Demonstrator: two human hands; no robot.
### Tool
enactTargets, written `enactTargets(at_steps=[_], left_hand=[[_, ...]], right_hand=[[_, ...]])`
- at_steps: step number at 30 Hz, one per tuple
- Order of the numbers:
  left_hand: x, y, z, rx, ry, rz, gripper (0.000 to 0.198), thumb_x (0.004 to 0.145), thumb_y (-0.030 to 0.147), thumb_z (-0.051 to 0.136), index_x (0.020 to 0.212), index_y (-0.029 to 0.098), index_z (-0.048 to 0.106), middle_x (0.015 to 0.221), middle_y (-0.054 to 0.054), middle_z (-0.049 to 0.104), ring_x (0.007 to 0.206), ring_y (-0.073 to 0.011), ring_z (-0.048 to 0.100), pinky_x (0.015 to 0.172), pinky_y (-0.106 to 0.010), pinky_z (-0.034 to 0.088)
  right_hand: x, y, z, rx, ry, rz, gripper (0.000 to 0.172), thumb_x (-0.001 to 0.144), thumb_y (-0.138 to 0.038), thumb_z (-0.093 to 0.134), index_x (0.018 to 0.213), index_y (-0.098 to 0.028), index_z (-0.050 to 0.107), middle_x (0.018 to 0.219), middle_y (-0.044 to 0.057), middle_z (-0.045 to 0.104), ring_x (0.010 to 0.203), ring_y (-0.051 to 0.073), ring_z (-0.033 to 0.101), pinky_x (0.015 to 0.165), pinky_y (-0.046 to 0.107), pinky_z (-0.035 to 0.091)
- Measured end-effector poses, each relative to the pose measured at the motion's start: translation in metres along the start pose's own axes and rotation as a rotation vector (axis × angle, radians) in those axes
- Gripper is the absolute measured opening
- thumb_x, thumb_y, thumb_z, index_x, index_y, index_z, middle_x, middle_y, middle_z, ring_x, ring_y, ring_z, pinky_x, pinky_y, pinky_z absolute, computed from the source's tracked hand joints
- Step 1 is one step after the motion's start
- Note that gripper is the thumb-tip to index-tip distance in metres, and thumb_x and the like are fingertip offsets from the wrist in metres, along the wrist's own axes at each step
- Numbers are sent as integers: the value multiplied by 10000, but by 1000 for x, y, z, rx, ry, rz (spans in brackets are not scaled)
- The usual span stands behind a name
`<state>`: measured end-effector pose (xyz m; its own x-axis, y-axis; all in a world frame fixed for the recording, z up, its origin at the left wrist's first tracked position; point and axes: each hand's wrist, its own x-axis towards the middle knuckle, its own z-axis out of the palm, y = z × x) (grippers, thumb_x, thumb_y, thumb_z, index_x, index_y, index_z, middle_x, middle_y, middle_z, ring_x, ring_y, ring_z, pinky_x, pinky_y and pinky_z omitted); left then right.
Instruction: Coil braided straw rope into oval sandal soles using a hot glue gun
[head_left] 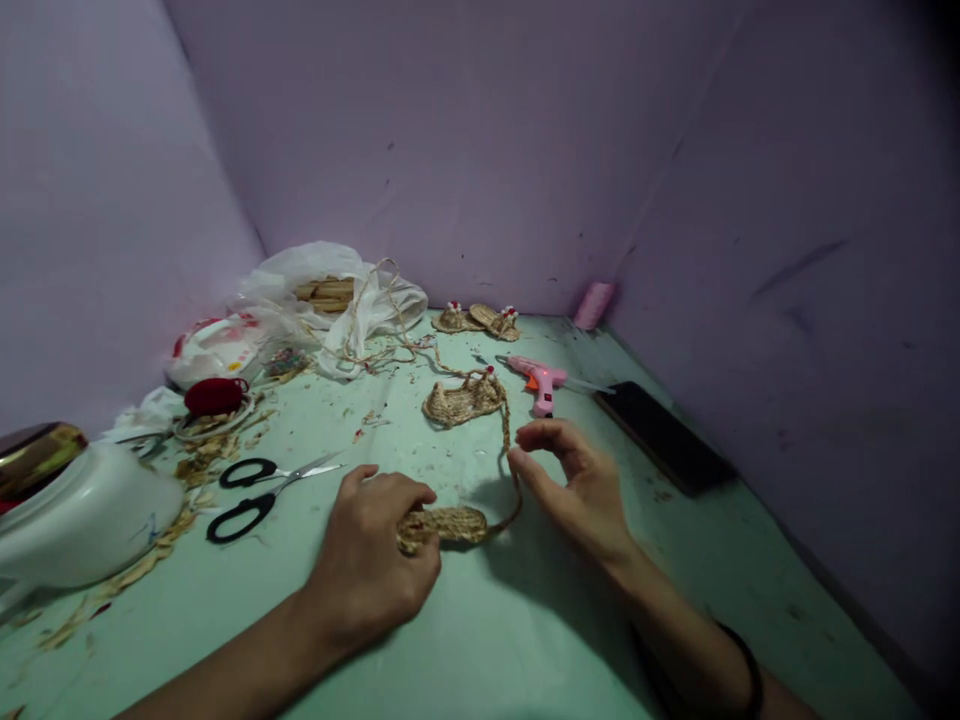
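My left hand (375, 550) grips a small oval sole of woven straw (454, 524) low over the green surface, fingers and thumb around its left end. A braided straw cord (517, 495) runs from the sole's right end up to my right hand (574, 480). That hand's thumb and fingertips curl together at the cord, pinching it. Beyond them the cord leads on to a woven straw slipper (461, 400) with a red bead on top. Black-handled scissors (274, 492) lie spread to the left of my left hand.
A pink glue gun (536, 378) and a black phone (667, 435) lie at right. Two beaded straw slippers (480, 320) and a pink roll (595, 304) are at the back. Left stand a plastic bag (322, 262), a red pincushion-like object (214, 397), a white bowl (97, 515) and straw scraps.
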<state>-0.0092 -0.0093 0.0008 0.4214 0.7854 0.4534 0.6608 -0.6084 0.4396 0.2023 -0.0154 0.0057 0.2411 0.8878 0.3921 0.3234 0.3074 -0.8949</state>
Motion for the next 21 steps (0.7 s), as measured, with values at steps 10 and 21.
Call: enactTargets(at_steps=[10, 21], left_hand=[[-4, 3, 4, 70, -310, -29, 188, 694, 210, 598, 876, 192, 642, 828, -45, 638, 839, -246, 568, 891, -516, 375], [2, -9, -3, 208, -25, 171, 156, 716, 157, 518, 806, 141, 644, 786, -76, 645, 746, -222, 589, 932, -534, 348]], right_hand=[[-12, -4, 5, -383, -675, -332, 128, 736, -243, 686, 847, -196, 642, 844, 47, 664, 807, 203, 599, 736, 367, 473], [31, 28, -33, -307, 146, 119, 314, 730, -376, 630, 955, -158, 649, 905, 87, 701, 769, 207, 642, 716, 355, 505]])
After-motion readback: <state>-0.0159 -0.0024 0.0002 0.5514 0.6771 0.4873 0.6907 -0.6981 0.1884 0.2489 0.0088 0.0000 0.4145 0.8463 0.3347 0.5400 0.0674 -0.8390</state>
